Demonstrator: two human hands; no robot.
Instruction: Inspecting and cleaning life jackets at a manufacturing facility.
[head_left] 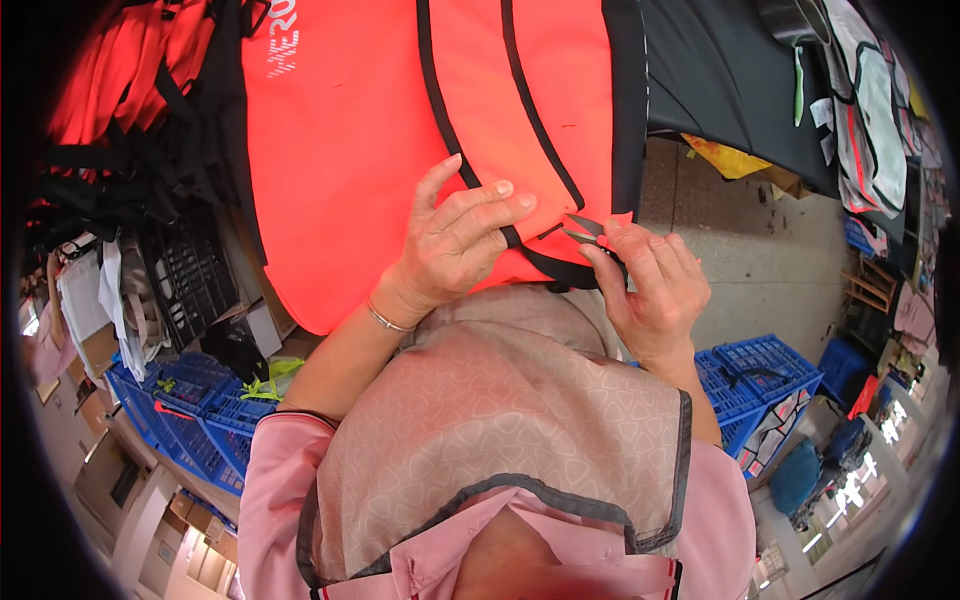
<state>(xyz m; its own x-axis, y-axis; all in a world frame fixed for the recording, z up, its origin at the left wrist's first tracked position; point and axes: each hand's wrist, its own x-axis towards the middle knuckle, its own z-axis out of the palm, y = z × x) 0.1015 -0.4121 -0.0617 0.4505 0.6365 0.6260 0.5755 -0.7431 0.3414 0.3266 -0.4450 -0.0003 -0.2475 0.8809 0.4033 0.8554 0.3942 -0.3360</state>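
A large bright orange fabric bag [340,180] with black edging lies in front of me, its near edge against my apron. My left hand [452,238] rests on a black-trimmed orange band of the bag, near its lower end. Its little finger is raised, the other fingers bend onto the cloth, and the thumb is hidden, seemingly pinching the fabric. In my right hand [655,285] is a pair of small thread snips [588,226], held between thumb and fingers. Their dark blades are parted and point left, close to the band's corner and a short dark strip.
Orange pieces with black straps [130,70] are heaped at the far left. Blue plastic crates [765,365] stand low on both sides. A black-covered surface [730,90] lies at the far right, with grey and white bags [870,120] hanging beyond it.
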